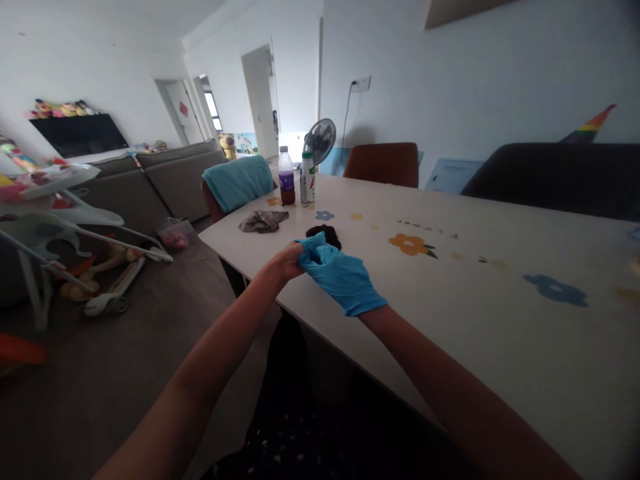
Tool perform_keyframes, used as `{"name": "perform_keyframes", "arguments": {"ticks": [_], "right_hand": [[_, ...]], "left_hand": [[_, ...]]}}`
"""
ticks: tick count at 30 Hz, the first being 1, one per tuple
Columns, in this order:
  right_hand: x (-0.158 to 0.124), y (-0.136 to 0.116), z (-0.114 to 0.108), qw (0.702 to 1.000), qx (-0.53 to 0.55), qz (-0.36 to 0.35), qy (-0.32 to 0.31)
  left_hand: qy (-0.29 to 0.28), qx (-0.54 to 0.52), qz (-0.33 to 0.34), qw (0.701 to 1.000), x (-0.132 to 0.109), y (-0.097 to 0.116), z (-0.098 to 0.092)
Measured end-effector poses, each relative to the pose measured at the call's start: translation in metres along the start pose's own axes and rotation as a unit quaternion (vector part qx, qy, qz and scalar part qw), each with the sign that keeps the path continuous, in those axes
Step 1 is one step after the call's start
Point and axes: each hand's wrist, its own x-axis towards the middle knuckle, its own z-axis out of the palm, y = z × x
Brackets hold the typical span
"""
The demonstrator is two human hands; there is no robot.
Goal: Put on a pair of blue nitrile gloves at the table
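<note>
My right hand [345, 279] wears a blue disposable glove down to the wrist. Its fingers are closed on the blue glove [314, 241] that covers only the front part of my left hand [293, 262]. The back and wrist of the left hand are bare, and its fingers are hidden by the glove and the right hand. Both hands meet above the near edge of the white table [430, 300]. Just beyond them lies a crumpled dark cloth [326, 233]. A crumpled grey-brown cloth [263, 221] rests farther left on the tabletop.
A purple-labelled bottle [287, 179] and a green-capped bottle [307, 180] stand at the far left of the table. A towel-draped chair [240, 181], a brown chair [383, 165] and a fan [321, 139] are behind. A scooter [115, 293] lies on the floor at left.
</note>
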Motion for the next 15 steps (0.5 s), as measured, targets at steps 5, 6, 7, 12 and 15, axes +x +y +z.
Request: {"name": "perform_keyframes", "arguments": {"ticks": [5,6,7,12,15], "right_hand": [[0.011,0.001,0.017,0.986,-0.159,-0.024,0.037],[0.013,0.002,0.020,0.983,-0.175,-0.031,0.047],[0.015,0.003,0.023,0.981,-0.181,-0.035,0.057],[0.025,0.007,0.039,0.975,-0.173,-0.066,0.125],[0.031,0.009,0.050,0.965,-0.156,-0.107,0.182]], "left_hand": [[0.063,-0.036,-0.014,0.997,-0.005,-0.005,0.014],[0.074,-0.044,-0.011,0.996,-0.005,-0.005,0.016],[0.085,-0.051,-0.005,0.995,-0.005,-0.004,0.017],[0.152,-0.081,0.031,0.985,0.005,0.002,0.017],[0.162,-0.079,0.054,0.982,0.011,0.000,0.015]]}}
